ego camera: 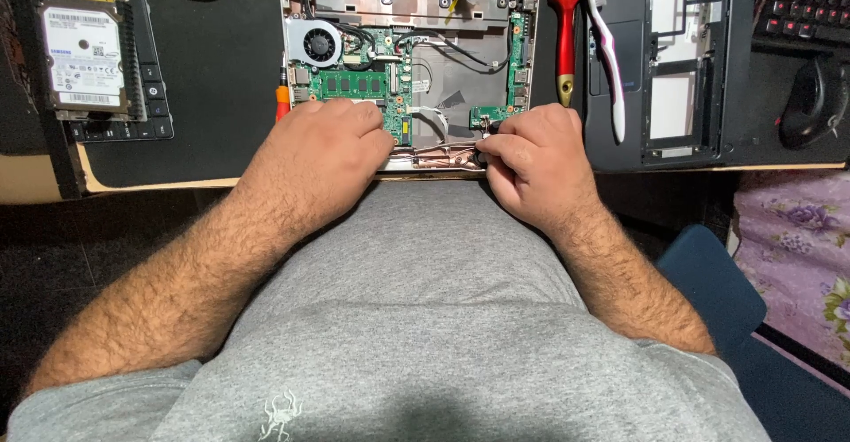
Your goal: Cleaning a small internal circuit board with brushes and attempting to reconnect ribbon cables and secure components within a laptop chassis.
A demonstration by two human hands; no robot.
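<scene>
Tabletop [221, 70]: covered by a dark mat, with disassembled parts spread across it.
Opened laptop base [412, 70]: laid bare, cover already removed; green mainboard [354, 83], fan [317, 43] and cables exposed, still seated.
Bottom cover [682, 61]: set aside at the right, apart from the base.
Hard drive [84, 57]: already taken out, laid at the far left.
Red-handled brush [567, 34] and toothbrush [606, 61]: left unused between base and cover.
Left hand [328, 150]: rested on the base's near edge, fingers curled; a grip cannot be told.
Right hand [536, 154]: fingers pinched shut on a thin cable [443, 148] at the base's front edge.
Progress: judged partway; board removal remains.
</scene>
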